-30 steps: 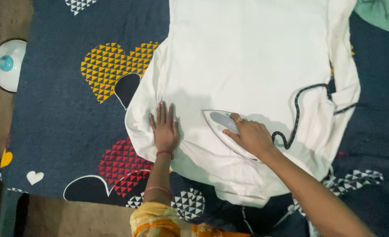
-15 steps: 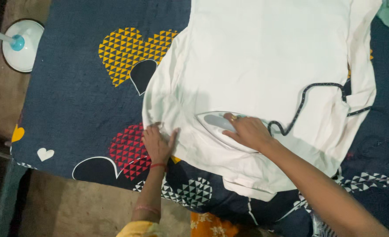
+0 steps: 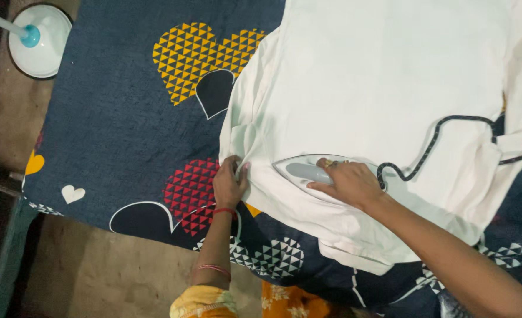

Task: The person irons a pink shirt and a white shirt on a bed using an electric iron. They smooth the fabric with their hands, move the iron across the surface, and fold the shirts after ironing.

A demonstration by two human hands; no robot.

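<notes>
Currently, per item:
Iron: white plastic clothes iron point(image 3: 308, 172) with a grey handle, teardrop-shaped, lying flat on the garment's lower left part; long axis roughly horizontal in view, pointed tip toward the left hand.
Right hand: right hand point(image 3: 348, 182) wrapped round the iron's handle, fingers closed on it.
Left hand: left hand point(image 3: 229, 185) pinching the garment's left edge, fingers curled narrow on the cloth, just beside the iron's tip.
Garment: cream-white soft cotton garment point(image 3: 390, 88), mostly smooth, creased and bunched near the left hand.
Cord: dark braided speckled cord point(image 3: 431, 144) snaking right from the iron's rear across the cloth.
Base: fuzzy navy blanket with triangle-patterned hearts point(image 3: 125, 118) under everything.
Floor: round white fan base point(image 3: 40, 40), upper left.
</notes>
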